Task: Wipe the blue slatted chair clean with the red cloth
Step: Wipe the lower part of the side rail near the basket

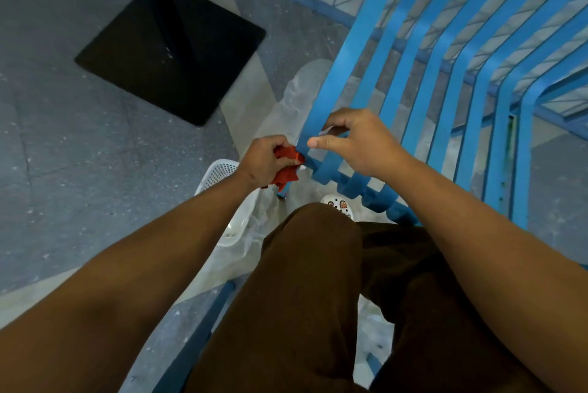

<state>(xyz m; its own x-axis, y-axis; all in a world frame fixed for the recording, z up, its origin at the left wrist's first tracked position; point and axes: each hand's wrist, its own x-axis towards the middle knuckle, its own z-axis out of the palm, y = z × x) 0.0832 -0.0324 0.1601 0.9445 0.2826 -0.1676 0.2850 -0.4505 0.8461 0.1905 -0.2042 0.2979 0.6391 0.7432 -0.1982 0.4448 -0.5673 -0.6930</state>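
Note:
The blue slatted chair (423,81) fills the right half of the head view, its metal slats curving down to a rolled front edge near my knees. My left hand (265,159) holds the crumpled red cloth (288,165) against the front-left corner of the seat. My right hand (359,141) grips the ends of the leftmost slats just beside it, thumb on top and fingers curled under. Part of the cloth is hidden inside my left fist.
A white plastic basket (222,198) stands on the floor below my left hand. A black square table base (171,52) with its post sits at upper left. My brown trousers (305,297) and a white shoe (339,203) are under the chair's front edge.

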